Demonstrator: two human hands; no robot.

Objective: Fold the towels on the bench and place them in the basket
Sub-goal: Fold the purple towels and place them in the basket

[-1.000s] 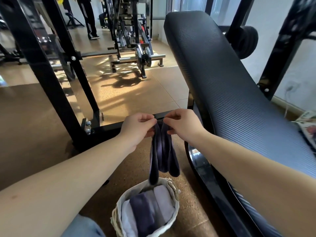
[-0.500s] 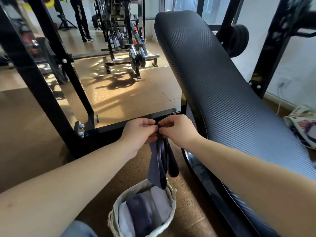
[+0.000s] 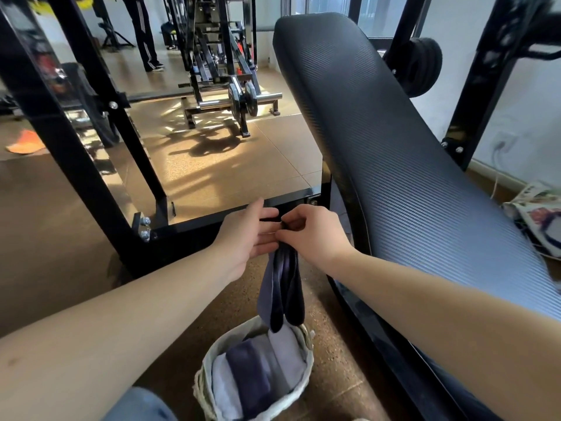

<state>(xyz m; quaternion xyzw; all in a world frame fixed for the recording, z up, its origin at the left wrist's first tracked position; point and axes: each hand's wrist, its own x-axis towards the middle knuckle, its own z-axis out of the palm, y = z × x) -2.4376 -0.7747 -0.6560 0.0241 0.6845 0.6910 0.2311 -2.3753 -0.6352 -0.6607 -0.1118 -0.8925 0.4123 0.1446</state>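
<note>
Two arms in view, L + R, both bare from frame edge down to fingertips. L forearm (image 3: 121, 323): fills lower-left foreground, one small dark fleck on it nr the frame edge. R forearm (image 3: 425, 299): bare likewise, smooth. L hand (image 3: 249, 238) & R hand (image 3: 315, 235): bare. Clothing: patch of blue denim trouser leg (image 3: 136, 405), faded, at bottom edge.

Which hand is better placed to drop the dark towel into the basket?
Likely the right hand: it pinches the dark blue folded towel above the pale woven basket; the left hand has straight fingers.
</note>
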